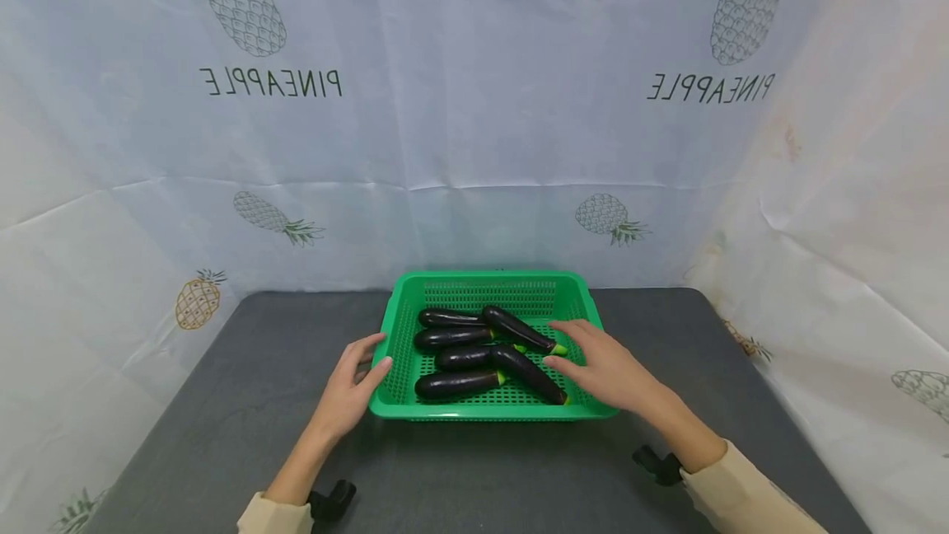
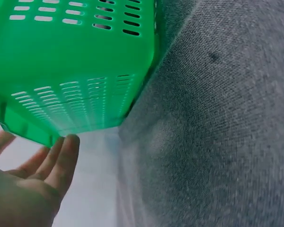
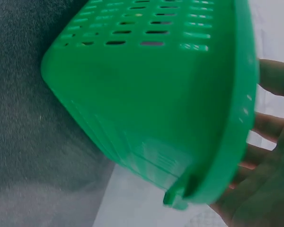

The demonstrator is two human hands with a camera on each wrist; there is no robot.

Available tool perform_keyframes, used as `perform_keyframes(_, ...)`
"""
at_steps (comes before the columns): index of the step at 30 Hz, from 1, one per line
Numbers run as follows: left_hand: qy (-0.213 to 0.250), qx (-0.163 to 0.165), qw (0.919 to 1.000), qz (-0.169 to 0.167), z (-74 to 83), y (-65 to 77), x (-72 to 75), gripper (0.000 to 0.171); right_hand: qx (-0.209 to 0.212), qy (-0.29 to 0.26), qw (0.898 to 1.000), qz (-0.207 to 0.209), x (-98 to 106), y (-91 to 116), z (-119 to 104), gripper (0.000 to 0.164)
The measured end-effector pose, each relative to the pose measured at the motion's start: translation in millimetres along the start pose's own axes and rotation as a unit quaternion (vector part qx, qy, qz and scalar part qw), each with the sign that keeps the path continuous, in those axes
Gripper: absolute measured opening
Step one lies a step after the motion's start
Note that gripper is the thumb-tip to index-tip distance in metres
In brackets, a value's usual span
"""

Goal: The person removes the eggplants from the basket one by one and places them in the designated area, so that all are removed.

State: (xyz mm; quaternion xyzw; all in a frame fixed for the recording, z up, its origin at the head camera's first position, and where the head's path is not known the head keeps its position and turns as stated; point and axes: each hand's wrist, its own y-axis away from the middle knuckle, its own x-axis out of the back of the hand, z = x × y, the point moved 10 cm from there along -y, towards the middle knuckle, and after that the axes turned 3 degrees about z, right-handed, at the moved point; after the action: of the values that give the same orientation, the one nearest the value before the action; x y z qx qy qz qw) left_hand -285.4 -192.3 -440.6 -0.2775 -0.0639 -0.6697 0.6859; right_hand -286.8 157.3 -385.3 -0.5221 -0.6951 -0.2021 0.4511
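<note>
Several dark purple eggplants (image 1: 457, 385) with green stem ends lie in a green slotted plastic basket (image 1: 489, 412). One eggplant (image 1: 517, 328) leans across others at the back right, another (image 1: 530, 375) at the front right. My left hand (image 1: 350, 387) is at the basket's left rim, thumb apart from the loosely bent fingers. The left wrist view shows its fingertips (image 2: 72, 142) by the outer lip; firm contact is unclear. Over the right rim reaches my right hand (image 1: 610, 365), thumb and fingers spread, near the stem ends and holding nothing. In the right wrist view the basket wall (image 3: 132, 94) partly hides its fingers.
The basket stands on a dark grey cloth-covered table (image 1: 474, 476), near its back edge. White fabric (image 1: 489, 122) with pineapple prints hangs behind and at both sides. Black straps (image 1: 331, 501) are at both wrists.
</note>
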Motion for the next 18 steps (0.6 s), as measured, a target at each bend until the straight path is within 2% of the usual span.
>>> perform_keyframes(5,0.047,0.025,0.9981,-0.029,-3.8,-2.0,-6.8,0.052,0.003,-0.013,1.000,-0.017,-11,-6,-3,0.061)
perform_keyframes(18,0.091,0.005,0.9941,-0.059,-7.7,-5.3,-16.4,0.052,-0.029,-0.023,0.998,-0.055,-39,-20,-2,0.058)
